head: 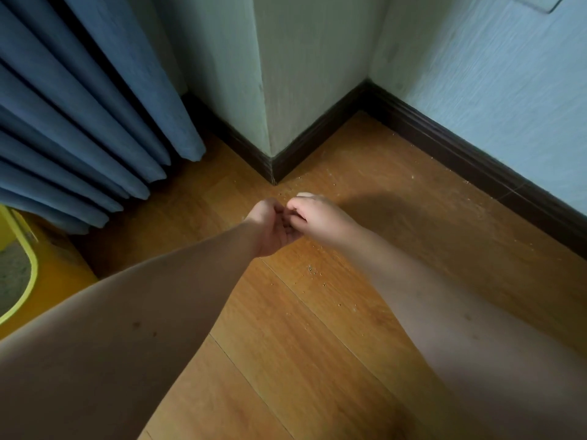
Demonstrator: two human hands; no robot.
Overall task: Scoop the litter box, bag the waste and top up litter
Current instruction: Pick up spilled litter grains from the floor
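Head view, looking down into a room corner. Both forearms reach out over the wooden floor [317, 344]; the left hand [273, 228] is cupped, palm turned up, and the right hand [314, 217] meets it with fingers pinched together over that palm; whether either holds anything cannot be told, the contents being too small and shadowed. Scattered grains [313, 269] of what looks like litter lie on the boards below and beyond the hands; the step in hand is judged to be gathering spilled grains by pinch into the cupped palm; the next move would call for keeping that palm level and carrying it to the litter box [22, 268]. The box, yellow with grey litter inside, sits at the far left under the blue curtain [79, 106], cut off by the frame edge; no scoop or bag is in view; the dark skirting board [444, 144] lines the walls.
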